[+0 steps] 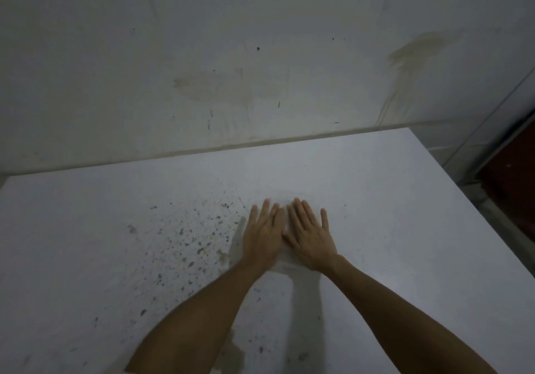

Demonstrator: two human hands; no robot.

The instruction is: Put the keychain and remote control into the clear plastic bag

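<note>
- Your left hand (265, 236) is flat on the table (405, 199), palm down, fingers stretched out and close together, gripping nothing.
- Your right hand (309, 239) is the same deal: palm down, fingers straight, pinky splayed a bit to the right, not closed on anything.
- The two hands sit side by side near the middle of the table, index fingers just about touching at the far end.
- Under them there's a pale, see-through sheet that looks like the clear plastic bag (285, 265), pressed flat. You only catch a bit of it between the wrists and in the gap between the hands, and it's blurry, so the edges are hard to pick out.
- Whether the keychain or remote is in the bag, can't tell.
- Left of your left hand the tabletop is speckled with dark spots (188, 243).
- A stained wall (260, 55) runs along the far edge of the table.
</note>
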